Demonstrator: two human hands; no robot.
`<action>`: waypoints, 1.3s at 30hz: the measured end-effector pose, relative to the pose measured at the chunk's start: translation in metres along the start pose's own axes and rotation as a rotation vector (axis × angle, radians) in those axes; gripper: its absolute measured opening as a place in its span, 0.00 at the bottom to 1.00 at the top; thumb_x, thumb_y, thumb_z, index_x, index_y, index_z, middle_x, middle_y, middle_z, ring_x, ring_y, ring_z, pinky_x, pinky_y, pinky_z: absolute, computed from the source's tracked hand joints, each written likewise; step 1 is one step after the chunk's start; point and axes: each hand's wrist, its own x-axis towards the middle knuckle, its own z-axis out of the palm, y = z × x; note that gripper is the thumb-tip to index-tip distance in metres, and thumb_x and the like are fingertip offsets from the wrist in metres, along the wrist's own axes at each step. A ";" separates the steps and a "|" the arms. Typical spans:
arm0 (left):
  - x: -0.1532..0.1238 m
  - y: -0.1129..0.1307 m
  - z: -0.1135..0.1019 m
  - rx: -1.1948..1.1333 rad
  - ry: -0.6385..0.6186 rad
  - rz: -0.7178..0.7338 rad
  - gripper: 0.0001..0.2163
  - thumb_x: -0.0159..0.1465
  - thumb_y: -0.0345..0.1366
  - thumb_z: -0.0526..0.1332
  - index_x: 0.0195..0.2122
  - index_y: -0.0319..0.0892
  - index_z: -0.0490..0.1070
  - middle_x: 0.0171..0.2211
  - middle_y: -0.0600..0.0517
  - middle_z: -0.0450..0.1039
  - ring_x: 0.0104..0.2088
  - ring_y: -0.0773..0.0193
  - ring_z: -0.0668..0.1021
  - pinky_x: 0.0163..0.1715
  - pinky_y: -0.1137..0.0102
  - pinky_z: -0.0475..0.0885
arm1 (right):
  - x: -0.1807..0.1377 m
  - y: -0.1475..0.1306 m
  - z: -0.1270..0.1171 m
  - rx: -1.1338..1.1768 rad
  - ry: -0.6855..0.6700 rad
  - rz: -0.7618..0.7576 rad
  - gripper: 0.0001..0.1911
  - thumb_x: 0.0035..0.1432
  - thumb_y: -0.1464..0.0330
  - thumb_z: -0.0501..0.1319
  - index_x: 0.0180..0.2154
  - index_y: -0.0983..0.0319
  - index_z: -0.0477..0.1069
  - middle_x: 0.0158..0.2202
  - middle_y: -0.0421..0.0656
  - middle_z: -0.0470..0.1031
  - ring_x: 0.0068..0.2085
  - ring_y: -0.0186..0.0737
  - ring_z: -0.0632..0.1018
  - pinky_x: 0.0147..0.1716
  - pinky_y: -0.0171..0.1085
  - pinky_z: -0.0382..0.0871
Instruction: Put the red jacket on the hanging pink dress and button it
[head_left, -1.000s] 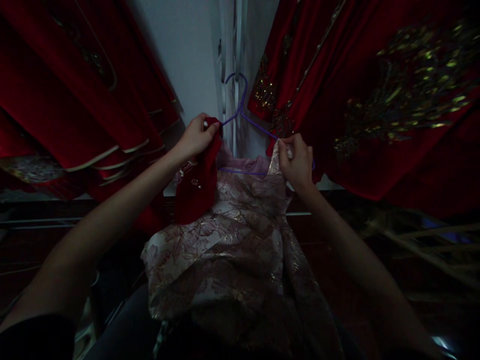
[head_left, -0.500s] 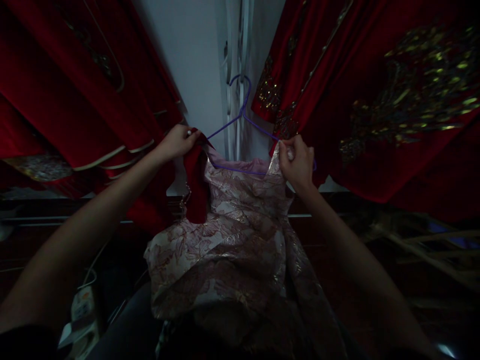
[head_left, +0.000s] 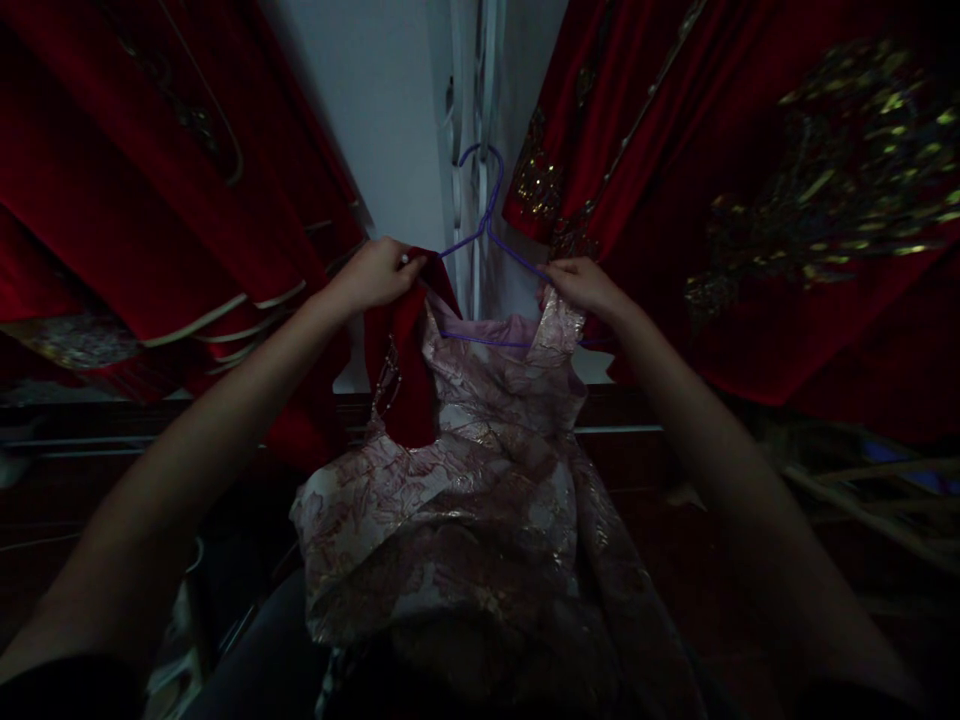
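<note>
A pale pink brocade dress [head_left: 495, 450] with a metallic sheen hangs on a thin purple hanger [head_left: 491, 205], whose hook is at a white door-like edge. My left hand [head_left: 381, 272], with a ring on a finger, pinches red fabric [head_left: 411, 375] at the dress's left shoulder; a string of beads shows on this red piece. On the other side my right hand [head_left: 581, 285] grips the dress's right shoulder strap by the hanger's arm. The dress's lower part spreads toward my lap and fades into shadow.
Red garments with gold trim [head_left: 187, 180] hang at the left. More red garments with gold sequins [head_left: 862, 180] hang at the right. A pale panel [head_left: 367, 100] stands between them. Wooden slats [head_left: 862, 500] lie low at the right. The scene is dim.
My left hand has moved right and slightly up, drawing the red fabric inward along the hanger. My right hand has shifted a little left and up, its grip turned over the strap.
</note>
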 end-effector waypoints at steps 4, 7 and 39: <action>-0.004 -0.007 -0.006 0.094 0.099 0.090 0.09 0.58 0.40 0.59 0.32 0.38 0.71 0.35 0.46 0.70 0.47 0.54 0.71 0.50 0.63 0.64 | 0.039 -0.019 0.009 0.251 -0.539 0.025 0.23 0.51 0.46 0.59 0.23 0.59 0.72 0.26 0.51 0.77 0.26 0.45 0.74 0.30 0.48 0.70; 0.001 -0.015 -0.002 0.007 0.040 0.071 0.10 0.58 0.39 0.58 0.32 0.38 0.73 0.37 0.46 0.72 0.45 0.56 0.72 0.47 0.64 0.67 | 0.047 -0.029 0.031 0.421 -0.701 0.064 0.21 0.52 0.48 0.60 0.28 0.60 0.74 0.32 0.52 0.79 0.33 0.47 0.77 0.33 0.46 0.73; -0.013 -0.040 0.014 -0.531 -0.213 -0.319 0.12 0.50 0.44 0.62 0.20 0.40 0.70 0.16 0.53 0.69 0.16 0.68 0.68 0.17 0.74 0.58 | 0.029 -0.031 0.051 0.183 -0.838 0.252 0.24 0.46 0.53 0.68 0.17 0.60 0.61 0.12 0.32 0.54 0.16 0.26 0.53 0.18 0.33 0.52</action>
